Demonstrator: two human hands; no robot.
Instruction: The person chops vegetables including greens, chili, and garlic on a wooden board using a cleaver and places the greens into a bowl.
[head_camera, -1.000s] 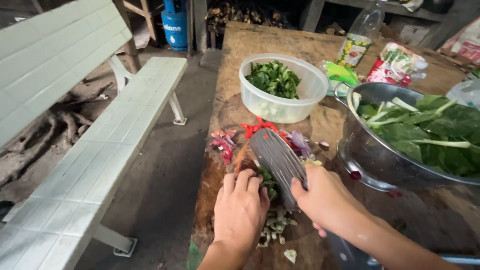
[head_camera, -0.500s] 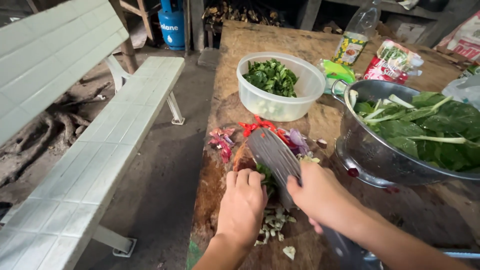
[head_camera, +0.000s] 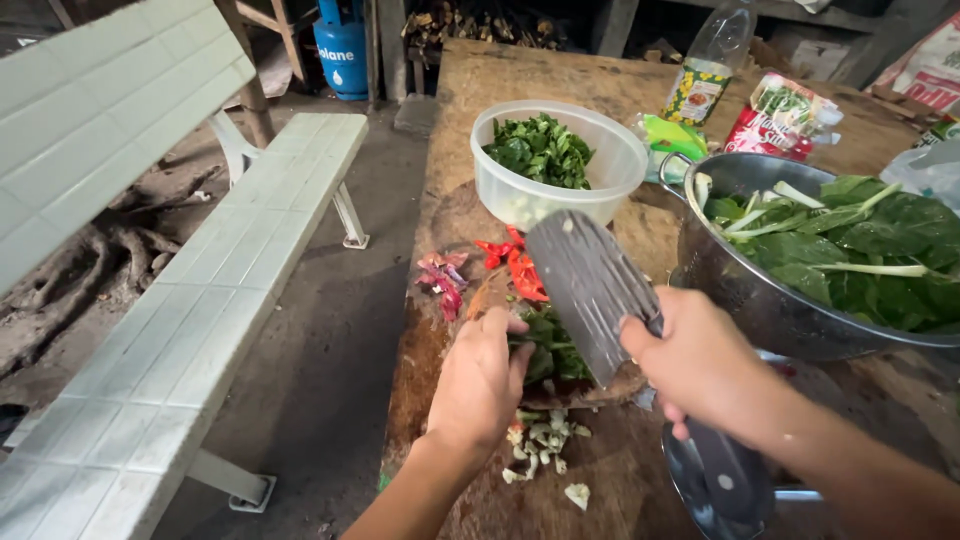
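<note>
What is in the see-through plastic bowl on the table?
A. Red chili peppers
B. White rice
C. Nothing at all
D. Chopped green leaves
D. The plastic bowl holds a heap of chopped green leaves, while the red chili peppers lie outside it on the wooden table, beside the cleaver.

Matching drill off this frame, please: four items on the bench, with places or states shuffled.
1. cleaver
2. plastic tub
3. metal colander
4. red chillies

a. holds whole leafy greens
b. gripped in the right hand
c. loose on the wood just beyond the left hand
d. holds chopped greens

Pairs: 1-b, 2-d, 3-a, 4-c
</note>
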